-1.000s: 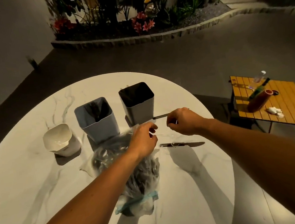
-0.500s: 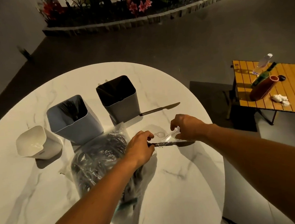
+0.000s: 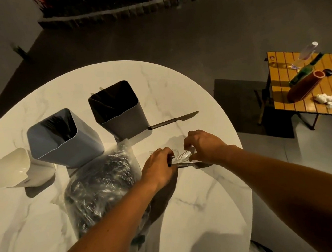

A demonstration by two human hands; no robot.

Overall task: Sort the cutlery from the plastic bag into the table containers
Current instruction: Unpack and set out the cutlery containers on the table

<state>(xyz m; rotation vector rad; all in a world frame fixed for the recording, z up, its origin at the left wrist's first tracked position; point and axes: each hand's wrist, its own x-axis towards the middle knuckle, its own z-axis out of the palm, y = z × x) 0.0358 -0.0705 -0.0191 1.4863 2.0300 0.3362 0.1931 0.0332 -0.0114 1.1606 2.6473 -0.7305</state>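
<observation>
Near the table's (image 3: 177,81) right edge, beside the plastic bag (image 3: 100,182), the left hand (image 3: 158,166) gripped a stiff dark knife (image 3: 184,165) by its handle; the right hand (image 3: 204,144) pinched light, brittle-looking clear cutlery (image 3: 183,155)

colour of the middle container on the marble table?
Light blue: the square plastic container between the white and dark grey ones, seen in the head view.

I see a white worktop (image 3: 178,89) veined with grey marbling, carrying a white container (image 3: 15,169) at the left edge, a pale blue container (image 3: 67,145) beside it and a dark grey container (image 3: 124,117) near the centre. The plastic bag (image 3: 98,183) is clear over black cutlery, and a dark grey knife (image 3: 172,120) lies centre-right. At the right edge, a yellow slatted side table (image 3: 302,103) holds a green bottle (image 3: 304,71) and a reddish-brown flask (image 3: 303,87).
</observation>
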